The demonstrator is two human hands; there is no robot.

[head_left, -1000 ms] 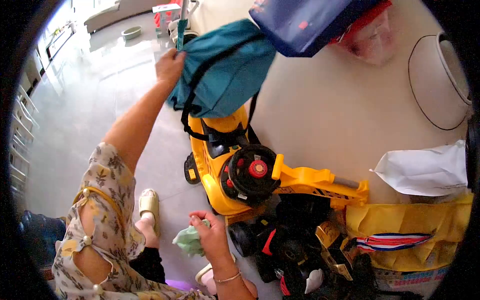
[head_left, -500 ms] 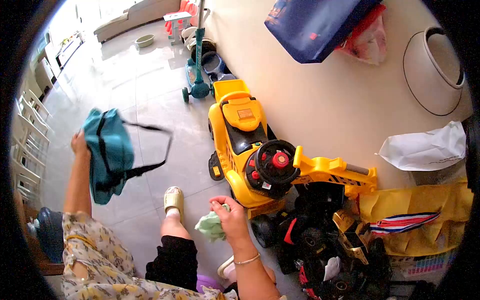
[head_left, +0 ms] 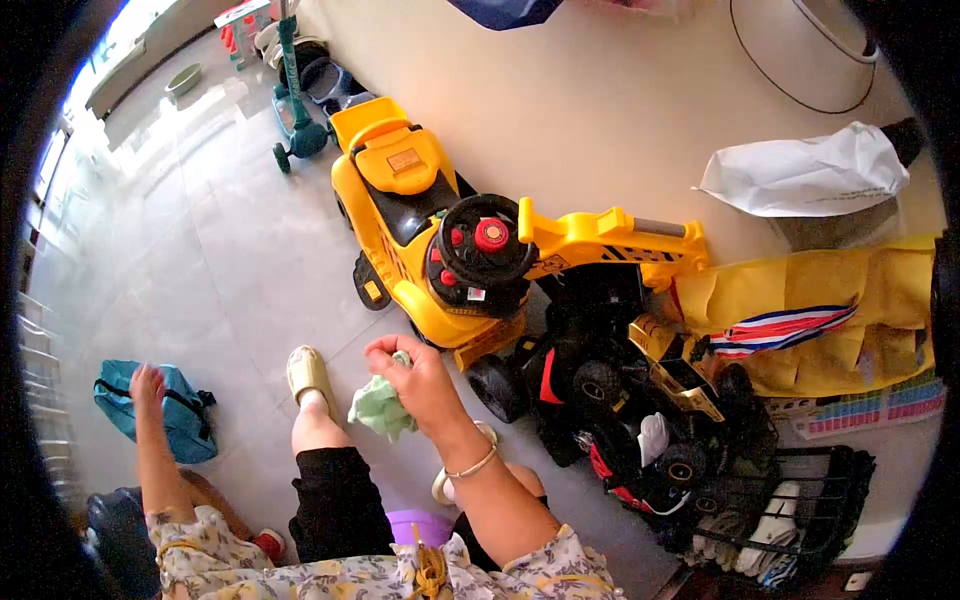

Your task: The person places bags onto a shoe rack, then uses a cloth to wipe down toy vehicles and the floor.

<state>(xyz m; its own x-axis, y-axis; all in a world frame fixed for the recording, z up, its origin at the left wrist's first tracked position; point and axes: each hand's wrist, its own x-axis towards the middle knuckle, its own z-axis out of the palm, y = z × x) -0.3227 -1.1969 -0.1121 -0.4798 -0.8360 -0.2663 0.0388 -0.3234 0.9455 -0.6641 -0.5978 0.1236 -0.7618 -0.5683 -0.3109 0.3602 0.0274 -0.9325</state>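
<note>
My left hand (head_left: 148, 384) is at the upper edge of a teal bag (head_left: 178, 422) that lies low on the floor at the left. Its fingers are blurred, and I cannot make out whether they grip the fabric. My right hand (head_left: 405, 378) is closed on a crumpled pale green cloth (head_left: 381, 408), which hangs below the fingers near the centre. Just beyond that hand stands a yellow ride-on excavator toy (head_left: 402, 165) with a black steering wheel (head_left: 456, 240).
A teal scooter (head_left: 298, 125) stands behind the excavator. Black toy vehicles (head_left: 590, 385), a gold toy car (head_left: 676, 365), a yellow bag (head_left: 800, 290), a white bag (head_left: 810, 172) and a black wire basket (head_left: 825, 500) are at the right. A purple tub (head_left: 420, 525) sits between my legs.
The teal bag has gone from above the excavator over to the left and down onto the floor, with my left hand. My right hand keeps the cloth. The view has shifted.
</note>
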